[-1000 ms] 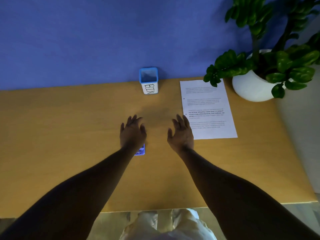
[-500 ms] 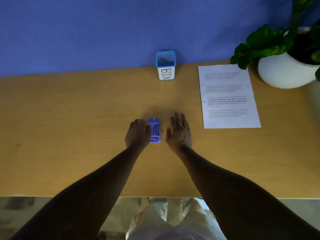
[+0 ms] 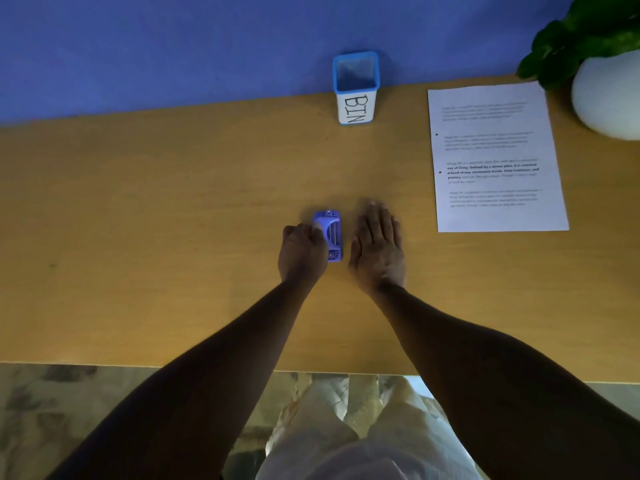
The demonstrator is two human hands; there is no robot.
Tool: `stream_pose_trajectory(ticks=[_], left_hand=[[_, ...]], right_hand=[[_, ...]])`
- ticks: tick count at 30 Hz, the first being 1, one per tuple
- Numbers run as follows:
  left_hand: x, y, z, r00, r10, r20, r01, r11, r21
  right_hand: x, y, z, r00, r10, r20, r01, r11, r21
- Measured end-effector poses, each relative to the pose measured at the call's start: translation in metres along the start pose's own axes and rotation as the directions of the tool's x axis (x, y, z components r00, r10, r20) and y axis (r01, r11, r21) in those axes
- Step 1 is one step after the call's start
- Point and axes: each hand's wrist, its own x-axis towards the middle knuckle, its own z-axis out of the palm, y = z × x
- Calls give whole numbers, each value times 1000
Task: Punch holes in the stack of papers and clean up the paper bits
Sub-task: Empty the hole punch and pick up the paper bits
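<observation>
A small purple hole punch [image 3: 330, 234] lies on the wooden table [image 3: 173, 202] near the middle. My left hand [image 3: 300, 251] is curled against its left side, fingers touching it. Just right of the punch my right hand [image 3: 377, 245] lies flat and open on the table, holding nothing. The stack of printed white papers [image 3: 491, 157] rests flat at the back right, well apart from both hands. A white cup with a blue rim marked BIN [image 3: 356, 88] stands at the table's back edge, straight beyond the punch.
A white pot with a green plant [image 3: 606, 91] stands at the far right corner, just right of the papers. A blue wall [image 3: 173, 46] rises behind the table. The table's front edge runs close to my body.
My left hand went from covering the punch, fingers spread, to curling against its left side. The view has shifted left and down, so the plant sits nearer the frame's edge.
</observation>
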Motion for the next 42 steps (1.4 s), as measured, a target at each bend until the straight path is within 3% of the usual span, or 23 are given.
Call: stream_pose_trajectory(ticks=[10, 27, 42], left_hand=[[2, -5, -8, 999, -15, -38, 10, 994, -107], [71, -69, -101, 974, -66, -218, 71, 997, 16], [81, -100, -109, 987, -113, -113, 117, 993, 28]], right_hand=[[0, -1, 3, 1000, 9, -11, -9, 1000, -17], [1, 1, 6, 999, 39, 1, -39, 996, -83], [0, 1, 7, 999, 34, -22, -35, 998, -61]])
